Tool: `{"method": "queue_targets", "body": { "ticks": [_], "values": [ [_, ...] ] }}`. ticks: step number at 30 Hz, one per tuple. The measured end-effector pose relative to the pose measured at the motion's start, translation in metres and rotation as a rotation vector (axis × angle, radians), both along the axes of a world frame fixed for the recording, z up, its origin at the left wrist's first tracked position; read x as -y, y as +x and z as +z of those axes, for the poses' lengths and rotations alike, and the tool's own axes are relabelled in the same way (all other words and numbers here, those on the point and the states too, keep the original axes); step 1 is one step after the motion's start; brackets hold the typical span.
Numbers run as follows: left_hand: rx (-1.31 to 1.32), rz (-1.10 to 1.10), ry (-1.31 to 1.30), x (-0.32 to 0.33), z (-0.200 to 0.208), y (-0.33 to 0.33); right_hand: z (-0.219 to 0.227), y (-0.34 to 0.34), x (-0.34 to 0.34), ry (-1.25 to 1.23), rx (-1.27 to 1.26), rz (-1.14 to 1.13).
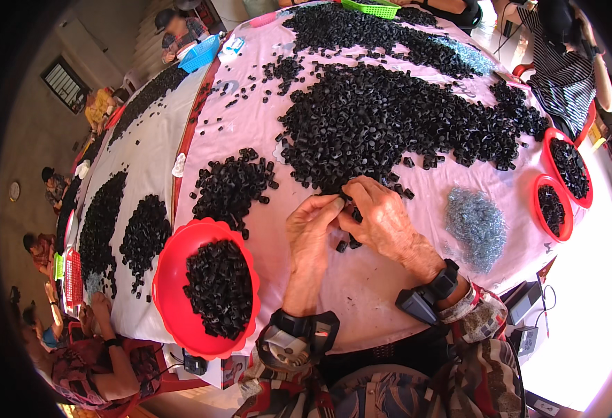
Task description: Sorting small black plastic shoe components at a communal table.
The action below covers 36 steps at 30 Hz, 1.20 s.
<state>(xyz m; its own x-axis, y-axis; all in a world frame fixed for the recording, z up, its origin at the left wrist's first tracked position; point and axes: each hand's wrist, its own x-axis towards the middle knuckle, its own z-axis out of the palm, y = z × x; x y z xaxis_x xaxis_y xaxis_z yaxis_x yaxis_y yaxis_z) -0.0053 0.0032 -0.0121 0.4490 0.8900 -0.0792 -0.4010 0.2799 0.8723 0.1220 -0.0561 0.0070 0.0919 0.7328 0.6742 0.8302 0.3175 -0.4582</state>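
Both my hands meet over the pink cloth at the near edge of a big heap of small black plastic pieces [361, 125]. My left hand [311, 226] pinches a small black plastic piece [344, 198] between thumb and fingers. From the other side, my right hand [384, 217] closes on the same spot, its fingertips bent in; what else they grip is hidden. A few loose black pieces [348, 243] lie just under my right hand. To the left stands a red scalloped bowl [170, 282], partly filled with black pieces.
A small pile of clear bluish bits [476, 226] lies to the right. Two red bowls [537, 202] with black pieces stand at the right edge. Another black pile [229, 184] is left of my hands. A blue basket [200, 54] and green basket [372, 8] stand farther off. Several people sit around.
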Motion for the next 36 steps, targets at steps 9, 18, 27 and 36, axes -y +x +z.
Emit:
{"method": "queue_targets", "body": {
  "ticks": [9,18,27,36],
  "values": [
    [0.053,0.118,0.047,0.007,-0.001,0.006,-0.002,-0.013,0.001,0.025,0.168,-0.049],
    [0.094,0.051,0.025,0.006,0.007,0.005,-0.003,-0.004,-0.006,0.033,-0.051,-0.054],
    [-0.003,0.025,0.013,0.002,0.003,-0.002,-0.003,-0.004,-0.008,0.041,-0.13,-0.024],
    [-0.028,0.019,0.042,0.006,0.016,-0.003,0.009,-0.006,0.002,-0.019,-0.09,-0.03]
  ]
}}
